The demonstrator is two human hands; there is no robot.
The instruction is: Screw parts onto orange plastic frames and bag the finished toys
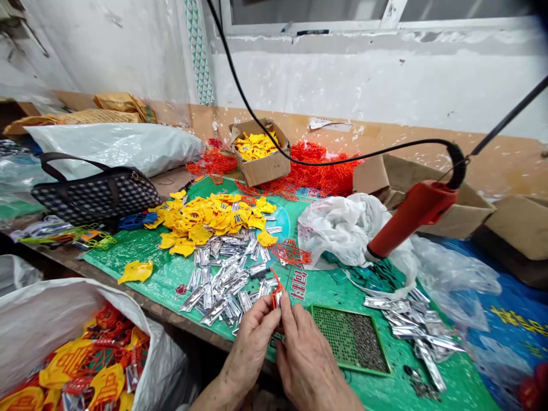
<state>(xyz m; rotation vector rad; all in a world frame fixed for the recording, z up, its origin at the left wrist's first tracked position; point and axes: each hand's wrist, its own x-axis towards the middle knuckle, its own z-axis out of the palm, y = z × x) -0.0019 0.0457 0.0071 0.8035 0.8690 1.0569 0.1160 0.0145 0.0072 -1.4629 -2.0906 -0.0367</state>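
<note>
- Left hand (256,326): fingers closed in a pinch on a small orange part (274,300).
- Right hand (309,347): fingertips pinched at the same spot, steadying orange part plus a metal clip (279,297); cannot tell which fingers bear on which piece.
- Orange part: between both hands' fingertips, over the mat edge; one thin end sticks up past the fingers, rest mostly hidden by them.
- Clip: against the orange part, right of it, only a shiny bit showing.
- Handling (judged): orange part light, bendy plastic, thin strands could snag or snap; best held at its thicker section.
- Clip likely light, stiff, slick; edges maybe sharp, so take it by the long sides.
- Near left hand: heap of clips (229,279) on green mat (171,285), yellow pieces (205,220) behind.
- Near right hand: green tray (329,326) with small dark screws (369,343); red screwdriver (413,218) hangs beyond, apart from both hands.
</note>
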